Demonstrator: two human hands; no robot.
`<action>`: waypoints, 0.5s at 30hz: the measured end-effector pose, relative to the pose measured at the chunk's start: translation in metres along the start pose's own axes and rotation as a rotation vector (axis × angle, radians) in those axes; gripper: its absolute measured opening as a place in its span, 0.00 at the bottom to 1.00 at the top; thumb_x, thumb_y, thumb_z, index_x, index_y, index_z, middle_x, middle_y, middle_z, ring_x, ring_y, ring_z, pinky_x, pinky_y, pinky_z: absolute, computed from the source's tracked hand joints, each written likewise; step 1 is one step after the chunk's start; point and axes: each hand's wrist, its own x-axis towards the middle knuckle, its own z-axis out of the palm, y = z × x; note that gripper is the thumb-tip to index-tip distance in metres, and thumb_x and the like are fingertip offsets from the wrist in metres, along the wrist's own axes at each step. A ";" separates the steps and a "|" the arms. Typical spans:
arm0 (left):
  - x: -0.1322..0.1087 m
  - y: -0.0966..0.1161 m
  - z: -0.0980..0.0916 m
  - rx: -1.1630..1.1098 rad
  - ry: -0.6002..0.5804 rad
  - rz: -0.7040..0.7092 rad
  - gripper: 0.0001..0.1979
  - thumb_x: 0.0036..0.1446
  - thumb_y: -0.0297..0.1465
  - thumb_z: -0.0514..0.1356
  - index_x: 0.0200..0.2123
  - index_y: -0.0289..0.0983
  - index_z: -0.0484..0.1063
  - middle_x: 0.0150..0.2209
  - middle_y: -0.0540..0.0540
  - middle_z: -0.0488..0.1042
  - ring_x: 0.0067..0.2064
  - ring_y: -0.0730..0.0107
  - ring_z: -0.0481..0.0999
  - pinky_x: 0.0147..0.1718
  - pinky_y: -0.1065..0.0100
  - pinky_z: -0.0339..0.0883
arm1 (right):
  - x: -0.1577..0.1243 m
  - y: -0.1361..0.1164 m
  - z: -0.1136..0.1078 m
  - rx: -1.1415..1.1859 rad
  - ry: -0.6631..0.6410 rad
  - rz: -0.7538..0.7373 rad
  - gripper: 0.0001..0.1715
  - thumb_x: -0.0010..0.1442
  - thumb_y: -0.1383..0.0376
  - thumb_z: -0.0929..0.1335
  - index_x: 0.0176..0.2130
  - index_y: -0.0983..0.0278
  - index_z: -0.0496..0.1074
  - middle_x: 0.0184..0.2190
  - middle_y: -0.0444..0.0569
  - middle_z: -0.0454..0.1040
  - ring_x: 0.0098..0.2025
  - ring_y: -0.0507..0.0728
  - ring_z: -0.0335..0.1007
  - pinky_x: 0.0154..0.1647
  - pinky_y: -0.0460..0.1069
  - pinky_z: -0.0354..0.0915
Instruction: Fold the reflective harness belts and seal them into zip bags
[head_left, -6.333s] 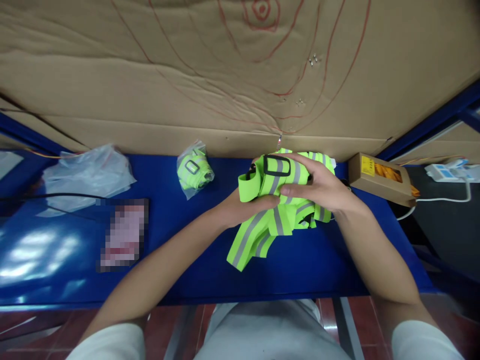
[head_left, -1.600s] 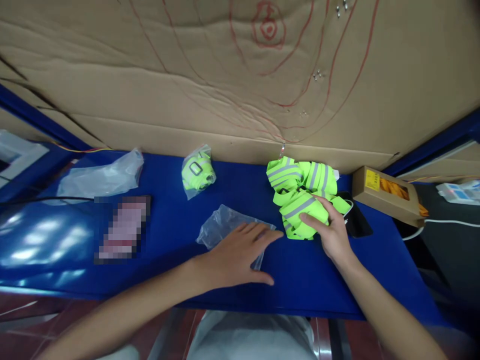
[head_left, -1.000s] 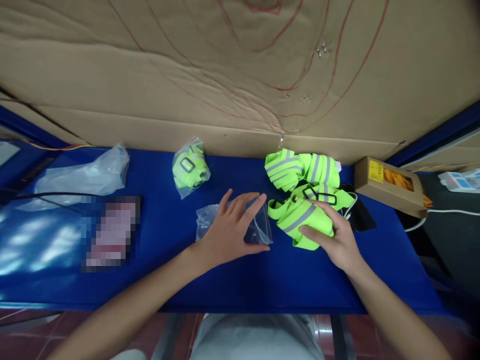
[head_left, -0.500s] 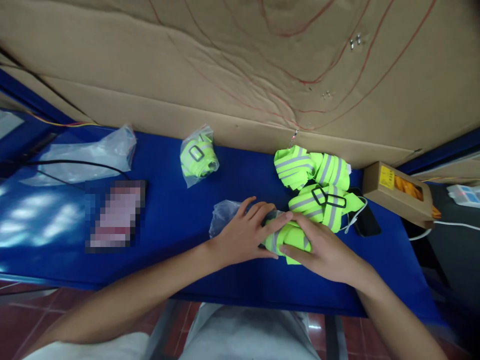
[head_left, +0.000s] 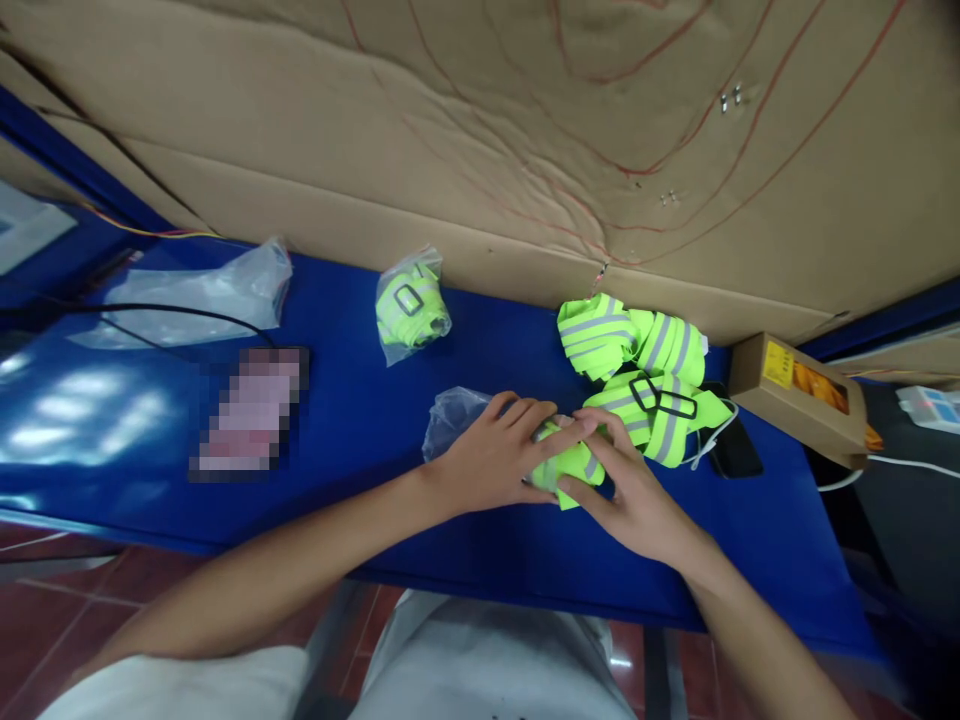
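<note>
A rolled neon-yellow reflective strap (head_left: 576, 466) with grey stripes is held between my two hands, partly inside a clear plastic bag (head_left: 454, 418). My left hand (head_left: 495, 455) curls over the bag around its mouth, hiding much of it, and the bag's loose end sticks out to the left. From the right, my right hand (head_left: 634, 495) grips the exposed end of the roll between thumb and fingers. Just behind lie more rolled reflective straps (head_left: 660, 345), one with black buckles (head_left: 676, 402). Another strap sits in a clear bag (head_left: 411, 308) further left.
The blue table (head_left: 322, 430) meets a cardboard wall (head_left: 300, 180) at the back. A pixelated flat object (head_left: 251, 410), a black cable and clear plastic bags (head_left: 202, 300) lie left. On the right are a dark phone (head_left: 739, 448), a white cable and a cardboard box (head_left: 799, 400).
My right hand has moved left toward my left hand, and less of the strap roll shows outside the bag. The whole view has shifted slightly.
</note>
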 end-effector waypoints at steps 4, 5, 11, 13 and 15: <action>0.001 0.001 0.000 -0.073 -0.035 0.001 0.49 0.59 0.57 0.63 0.74 0.40 0.49 0.60 0.32 0.70 0.59 0.45 0.71 0.59 0.47 0.59 | -0.001 0.011 -0.011 0.080 -0.069 -0.050 0.31 0.65 0.59 0.72 0.65 0.52 0.65 0.62 0.54 0.67 0.66 0.66 0.64 0.67 0.62 0.65; 0.001 0.000 0.000 -0.101 -0.040 -0.003 0.50 0.58 0.56 0.64 0.74 0.39 0.48 0.59 0.32 0.70 0.59 0.45 0.71 0.59 0.48 0.60 | 0.000 0.013 -0.012 0.102 -0.047 -0.037 0.30 0.65 0.59 0.72 0.64 0.52 0.67 0.61 0.54 0.68 0.65 0.65 0.66 0.65 0.62 0.67; 0.002 -0.005 0.001 -0.183 -0.072 -0.044 0.63 0.50 0.51 0.73 0.75 0.41 0.38 0.60 0.31 0.68 0.60 0.43 0.72 0.57 0.50 0.66 | 0.005 0.009 0.003 0.295 0.166 0.187 0.31 0.58 0.57 0.77 0.57 0.55 0.66 0.58 0.53 0.72 0.47 0.60 0.75 0.40 0.53 0.75; 0.004 -0.007 0.000 -0.177 -0.077 -0.062 0.64 0.50 0.49 0.73 0.76 0.41 0.35 0.60 0.32 0.69 0.58 0.44 0.73 0.56 0.51 0.68 | 0.007 0.006 0.009 0.239 0.251 0.154 0.26 0.57 0.57 0.77 0.52 0.56 0.69 0.56 0.54 0.71 0.44 0.60 0.73 0.37 0.53 0.72; 0.008 -0.008 -0.002 -0.139 -0.086 -0.059 0.62 0.53 0.47 0.72 0.76 0.41 0.34 0.59 0.33 0.69 0.57 0.45 0.74 0.55 0.51 0.68 | 0.009 0.006 0.014 0.188 0.299 0.123 0.22 0.58 0.58 0.76 0.48 0.57 0.70 0.53 0.53 0.71 0.42 0.59 0.71 0.34 0.52 0.69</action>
